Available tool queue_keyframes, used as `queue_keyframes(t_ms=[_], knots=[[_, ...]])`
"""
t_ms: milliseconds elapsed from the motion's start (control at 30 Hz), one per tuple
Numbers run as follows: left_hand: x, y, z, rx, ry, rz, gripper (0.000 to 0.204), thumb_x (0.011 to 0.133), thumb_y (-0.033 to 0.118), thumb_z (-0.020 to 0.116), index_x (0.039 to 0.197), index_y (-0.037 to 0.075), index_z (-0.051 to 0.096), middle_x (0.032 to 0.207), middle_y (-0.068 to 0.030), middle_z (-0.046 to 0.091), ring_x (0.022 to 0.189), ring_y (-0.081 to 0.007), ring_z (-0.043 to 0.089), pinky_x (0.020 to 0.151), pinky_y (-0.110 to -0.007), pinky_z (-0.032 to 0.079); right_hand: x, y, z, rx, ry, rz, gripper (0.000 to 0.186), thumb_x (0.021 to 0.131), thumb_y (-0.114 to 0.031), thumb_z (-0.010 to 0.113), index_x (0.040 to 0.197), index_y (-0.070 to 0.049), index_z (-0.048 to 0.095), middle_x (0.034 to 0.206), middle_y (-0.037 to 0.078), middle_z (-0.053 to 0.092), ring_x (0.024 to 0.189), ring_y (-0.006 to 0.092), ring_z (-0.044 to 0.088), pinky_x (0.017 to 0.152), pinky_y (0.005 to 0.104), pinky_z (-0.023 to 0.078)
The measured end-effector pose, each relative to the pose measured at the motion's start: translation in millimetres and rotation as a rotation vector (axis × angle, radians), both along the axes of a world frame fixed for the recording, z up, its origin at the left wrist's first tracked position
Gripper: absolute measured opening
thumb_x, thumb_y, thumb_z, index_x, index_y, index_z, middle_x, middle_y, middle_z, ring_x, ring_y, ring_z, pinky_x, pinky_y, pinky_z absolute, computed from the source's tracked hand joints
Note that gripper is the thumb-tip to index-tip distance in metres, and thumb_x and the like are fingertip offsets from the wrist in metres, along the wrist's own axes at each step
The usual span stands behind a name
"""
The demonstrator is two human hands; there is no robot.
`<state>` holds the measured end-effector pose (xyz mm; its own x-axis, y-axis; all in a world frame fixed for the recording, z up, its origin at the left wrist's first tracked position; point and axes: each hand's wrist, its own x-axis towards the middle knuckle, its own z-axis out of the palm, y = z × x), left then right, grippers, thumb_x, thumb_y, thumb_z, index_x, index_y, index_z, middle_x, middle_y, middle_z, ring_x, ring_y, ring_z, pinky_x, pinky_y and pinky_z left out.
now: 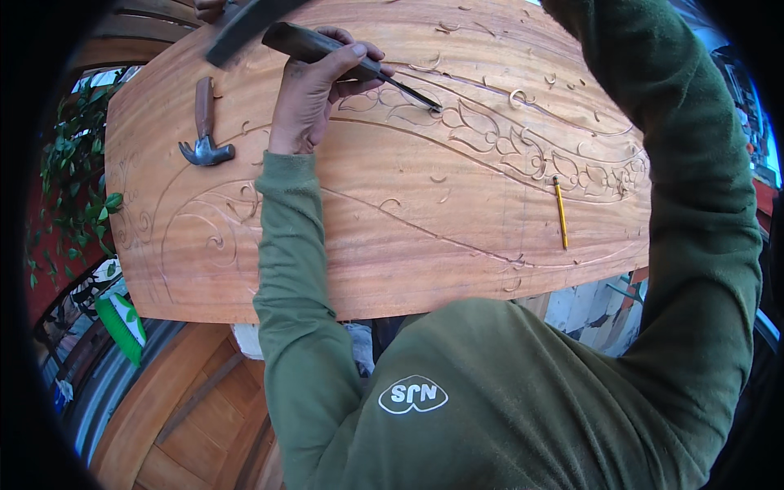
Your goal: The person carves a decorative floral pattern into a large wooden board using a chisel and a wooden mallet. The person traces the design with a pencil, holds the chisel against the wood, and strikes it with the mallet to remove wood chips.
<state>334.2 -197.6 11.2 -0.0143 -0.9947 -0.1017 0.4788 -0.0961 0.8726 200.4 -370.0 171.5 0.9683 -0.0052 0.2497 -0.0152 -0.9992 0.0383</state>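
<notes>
Brown wood makes the big board (408, 286) across the middle. At upper right, the right arm (694, 163) reaches up; I cannot tell its fingers, out of sight. Nearer, at upper middle, the left hand (310, 91) grips the chisel (304, 46), which slants down rightward to the carving (478, 132).

Saw a dark-handled carving chisel (304, 46) slanting down to the right, with the narrow tip at a leafy, scrolling band carved into a broad reddish-brown wooden panel (384, 159) scored with long curving grooves, and a blurred dark tool head (249, 31) near the handle's butt.
</notes>
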Motion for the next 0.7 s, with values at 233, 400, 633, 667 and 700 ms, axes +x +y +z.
queue_keyframes(t_ms=[233,400,633,667,700], knots=[[11,-20,2,-0.021,-0.049,-0.148,0.025,0.100,0.015,0.073,0.117,0.006,0.057,0.110,-0.0154,0.073,0.105,-0.0335,0.079,0.090,-0.039,0.070,-16,10,29,0.687,0.100,-0.342,0.080,0.075,0.003,0.073,0.152,-0.015,0.059,0.110,0.013,0.076,0.101,0.0303,0.073,0.088,0.0425,0.058],[13,-39,4,0.042,-0.098,-0.212,0.025,0.101,0.019,0.072,0.117,0.008,0.057,0.111,-0.0136,0.073,0.106,-0.0325,0.078,0.090,-0.038,0.069,-28,-2,21,0.457,0.267,-0.289,0.079,0.078,0.002,0.072,0.154,-0.013,0.055,0.113,0.013,0.075,0.108,0.0251,0.070,0.092,0.0404,0.057],[11,-57,4,0.025,-0.129,-0.297,0.026,0.100,0.022,0.072,0.114,0.011,0.052,0.108,-0.0113,0.073,0.104,-0.0316,0.078,0.088,-0.040,0.068,-29,-24,10,0.450,0.344,-0.349,0.079,0.075,0.000,0.080,0.149,-0.016,0.058,0.111,0.010,0.070,0.106,0.0218,0.067,0.087,0.0384,0.055],[5,-58,12,0.030,-0.125,-0.302,0.026,0.100,0.022,0.072,0.114,0.011,0.052,0.108,-0.0113,0.073,0.104,-0.0316,0.078,0.088,-0.040,0.068,-29,-23,18,0.592,0.325,-0.366,0.079,0.074,0.001,0.079,0.149,-0.015,0.058,0.111,0.010,0.070,0.106,0.0221,0.067,0.088,0.0380,0.054],[-7,-58,32,0.097,-0.120,-0.249,0.023,0.099,0.021,0.073,0.109,0.010,0.056,0.098,-0.0093,0.073,0.092,-0.0258,0.076,0.079,-0.038,0.065,-31,-23,22,0.734,0.303,-0.386,0.079,0.074,0.001,0.078,0.149,-0.015,0.058,0.111,0.010,0.070,0.107,0.0223,0.066,0.089,0.0377,0.054]])
